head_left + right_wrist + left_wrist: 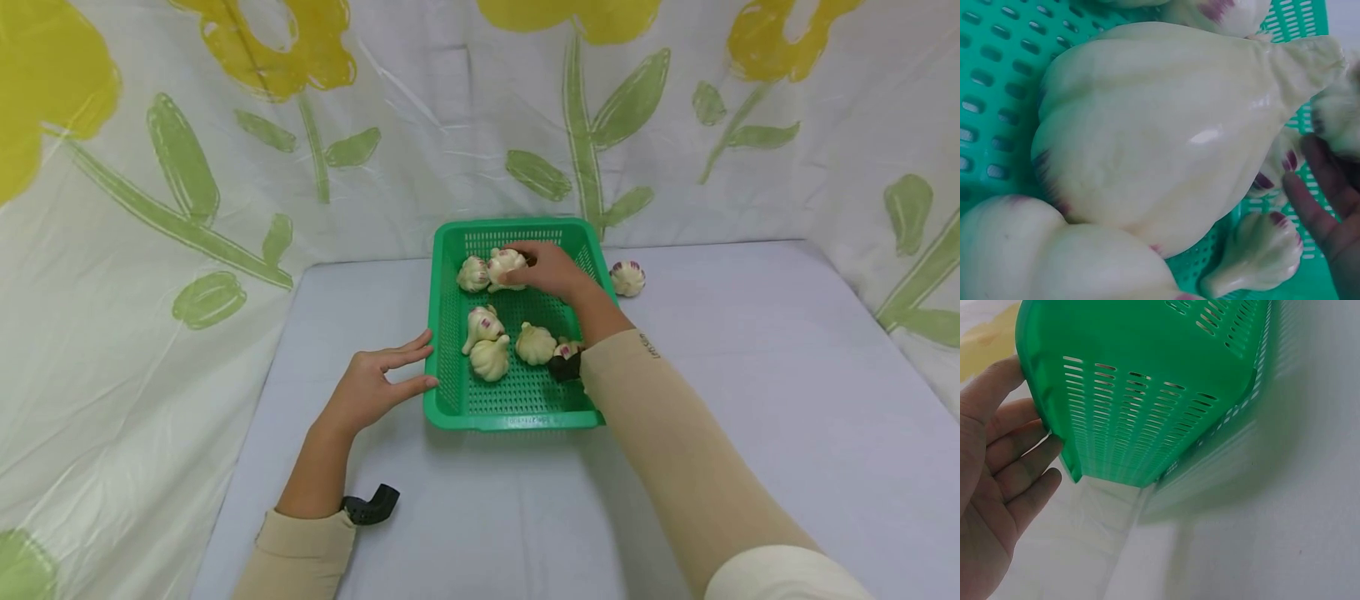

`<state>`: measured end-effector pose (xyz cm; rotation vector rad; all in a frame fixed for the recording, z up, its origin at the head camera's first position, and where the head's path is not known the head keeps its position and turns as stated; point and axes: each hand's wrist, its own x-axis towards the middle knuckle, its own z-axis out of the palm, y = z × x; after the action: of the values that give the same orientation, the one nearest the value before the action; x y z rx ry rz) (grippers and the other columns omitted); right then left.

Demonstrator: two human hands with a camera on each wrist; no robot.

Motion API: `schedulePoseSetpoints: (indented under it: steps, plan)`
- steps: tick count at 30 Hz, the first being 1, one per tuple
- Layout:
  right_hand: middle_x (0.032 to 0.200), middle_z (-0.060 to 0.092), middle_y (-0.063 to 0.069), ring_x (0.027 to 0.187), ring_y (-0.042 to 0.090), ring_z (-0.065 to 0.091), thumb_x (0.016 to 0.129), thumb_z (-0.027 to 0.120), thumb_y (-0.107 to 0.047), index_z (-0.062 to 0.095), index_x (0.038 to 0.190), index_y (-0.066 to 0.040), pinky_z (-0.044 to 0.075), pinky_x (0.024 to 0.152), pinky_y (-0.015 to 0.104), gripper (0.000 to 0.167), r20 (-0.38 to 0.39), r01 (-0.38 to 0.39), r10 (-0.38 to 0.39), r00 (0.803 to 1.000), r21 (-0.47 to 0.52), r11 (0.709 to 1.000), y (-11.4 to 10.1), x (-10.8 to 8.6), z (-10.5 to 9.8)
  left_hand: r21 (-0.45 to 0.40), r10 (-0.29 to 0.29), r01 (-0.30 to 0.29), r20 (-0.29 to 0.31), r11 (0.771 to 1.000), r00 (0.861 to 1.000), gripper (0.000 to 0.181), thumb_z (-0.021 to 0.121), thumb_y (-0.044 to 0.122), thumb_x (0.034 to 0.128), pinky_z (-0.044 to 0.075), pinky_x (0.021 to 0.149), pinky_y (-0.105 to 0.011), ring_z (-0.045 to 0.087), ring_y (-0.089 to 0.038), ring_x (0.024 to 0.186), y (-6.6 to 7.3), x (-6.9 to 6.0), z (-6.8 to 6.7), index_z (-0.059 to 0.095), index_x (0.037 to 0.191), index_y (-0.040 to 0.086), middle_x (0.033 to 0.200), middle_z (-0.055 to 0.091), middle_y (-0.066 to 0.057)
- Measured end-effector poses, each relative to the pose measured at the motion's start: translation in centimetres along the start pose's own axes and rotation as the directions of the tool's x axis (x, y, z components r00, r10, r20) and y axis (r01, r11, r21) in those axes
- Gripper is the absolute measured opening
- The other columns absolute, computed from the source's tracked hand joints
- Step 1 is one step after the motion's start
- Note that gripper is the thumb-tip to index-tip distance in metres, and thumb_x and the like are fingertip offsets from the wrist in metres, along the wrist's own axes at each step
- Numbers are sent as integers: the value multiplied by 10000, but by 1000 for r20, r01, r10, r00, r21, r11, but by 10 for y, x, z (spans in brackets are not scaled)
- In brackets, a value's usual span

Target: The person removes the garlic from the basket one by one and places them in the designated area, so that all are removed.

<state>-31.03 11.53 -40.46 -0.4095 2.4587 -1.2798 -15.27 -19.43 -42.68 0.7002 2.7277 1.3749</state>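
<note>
A green plastic basket (517,422) holds several garlic bulbs, white with purple streaks. My right hand (551,271) reaches into its far part and grips a garlic bulb (507,268) between thumb and fingers. Beside that bulb lies another garlic bulb (472,274). In the right wrist view, the hand (1329,231) shows at the right edge, and a large near bulb (1154,125) fills the middle. My left hand (367,387) touches the basket's left rim with fairly straight fingers. The left wrist view shows those fingers (1029,465) along the rim, outside the basket wall (1129,337).
One more garlic bulb (627,278) lies on the table just outside the basket's right side. The table (750,375) has a pale cloth. A white curtain with yellow flowers (420,125) stands behind the table and at both sides.
</note>
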Motion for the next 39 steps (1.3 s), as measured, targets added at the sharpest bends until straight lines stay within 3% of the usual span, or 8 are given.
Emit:
schedulePoseSetpoints:
  steps: [9, 15, 18, 21, 24, 27, 31, 39]
  plan:
    - [1409, 541, 61, 1246, 235, 531, 908, 703, -398, 501, 1446, -217, 511, 960, 491, 602, -183, 70, -41, 982, 150, 986, -4, -2, -4, -8, 3, -3, 1, 1000, 1000, 529, 797, 329, 826, 490, 1020, -380, 551, -164, 1286, 0, 0, 0, 656, 1293, 124, 1410, 553, 64]
    - [1406, 551, -6, 1132, 210, 556, 863, 726, -482, 532, 1415, -287, 525, 786, 506, 617, -209, 59, -19, 978, 190, 980, -4, -5, -6, 1, 11, -11, -3, 1000, 1000, 530, 797, 333, 824, 495, 1014, -386, 559, -172, 1277, -1, 1, 1, 658, 1291, 126, 1406, 558, 60]
    - [1360, 585, -21, 1050, 237, 576, 837, 738, -521, 523, 1420, -315, 504, 649, 420, 654, -213, 55, -9, 977, 212, 976, -5, -6, -6, 0, 9, -9, -4, 1000, 1000, 529, 798, 327, 823, 492, 1017, -389, 560, -179, 1278, -1, 1, 1, 658, 1292, 126, 1407, 559, 55]
    - [1324, 613, -21, 1048, 221, 601, 824, 742, -540, 508, 1436, -317, 497, 601, 352, 692, -225, 55, -5, 974, 217, 975, -7, -6, -7, -9, 2, -2, -4, 1000, 1000, 525, 800, 318, 823, 487, 1025, -379, 557, -166, 1280, -1, 1, 0, 658, 1292, 131, 1407, 557, 65]
    - [1345, 611, -9, 1098, 191, 609, 823, 742, -539, 502, 1445, -300, 540, 666, 415, 708, -246, 60, -7, 969, 213, 975, -9, -7, -7, -14, 2, -2, -3, 1000, 1000, 522, 799, 310, 826, 486, 1026, -386, 556, -173, 1281, -1, 1, 0, 656, 1293, 127, 1409, 556, 59]
    - [1371, 600, 2, 1158, 174, 604, 828, 735, -544, 506, 1444, -284, 554, 813, 469, 707, -277, 72, -14, 961, 202, 977, -10, -8, -8, -11, 8, -8, -5, 1000, 1000, 524, 804, 296, 822, 490, 1018, -401, 559, -193, 1280, -1, 0, 0, 655, 1293, 122, 1409, 558, 42]
    - [1364, 606, 9, 1195, 170, 601, 834, 730, -541, 520, 1435, -250, 533, 947, 420, 700, -330, 104, -37, 943, 187, 977, -11, -9, -8, -8, 9, -9, -5, 1000, 1000, 525, 804, 296, 822, 494, 1011, -393, 559, -191, 1277, -1, 0, 1, 654, 1294, 121, 1411, 556, 40]
    - [1382, 594, -20, 1238, 146, 579, 839, 744, -495, 537, 1419, -267, 521, 979, 376, 657, -395, 193, -102, 913, 198, 961, -12, -12, -6, -11, 0, 0, 5, 1000, 1000, 524, 794, 306, 833, 488, 1022, -402, 549, -188, 1289, -3, 1, 1, 648, 1301, 121, 1418, 548, 48]
